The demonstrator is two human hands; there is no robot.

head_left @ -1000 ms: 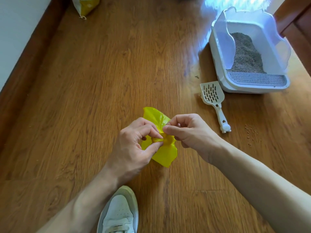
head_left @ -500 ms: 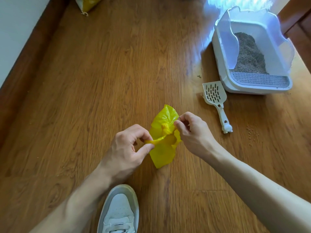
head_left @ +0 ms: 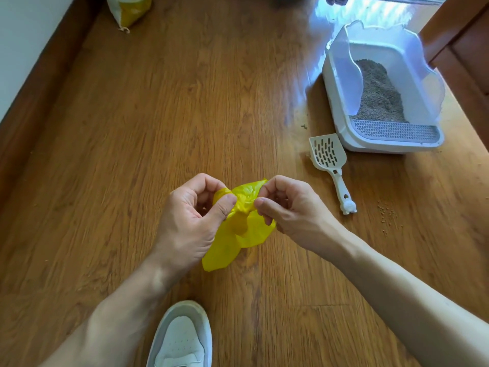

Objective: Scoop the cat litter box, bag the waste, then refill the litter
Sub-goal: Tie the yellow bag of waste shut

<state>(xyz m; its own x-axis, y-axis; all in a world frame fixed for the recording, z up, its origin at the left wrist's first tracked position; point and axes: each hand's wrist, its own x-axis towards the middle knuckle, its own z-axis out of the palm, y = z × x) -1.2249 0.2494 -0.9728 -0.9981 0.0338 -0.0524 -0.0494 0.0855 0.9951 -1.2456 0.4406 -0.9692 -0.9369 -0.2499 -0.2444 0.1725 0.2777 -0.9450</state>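
A small yellow plastic bag (head_left: 239,229) is held above the middle of the wooden floor (head_left: 158,128), its gathered neck pinched between thumb and curled fingers of the left hand (head_left: 194,215) and likewise by the right hand (head_left: 289,206), the body of the bag hanging below them. The white litter box (head_left: 341,107), grey litter (head_left: 378,94) heaped inside, is set toward the floor's far right corner, with the white slotted scoop (head_left: 329,161) lying flat just beside its near left corner. A yellow-and-white sack (head_left: 131,10) is seen at the far left edge by the wall, and a white sneaker (head_left: 182,340) at the near edge.
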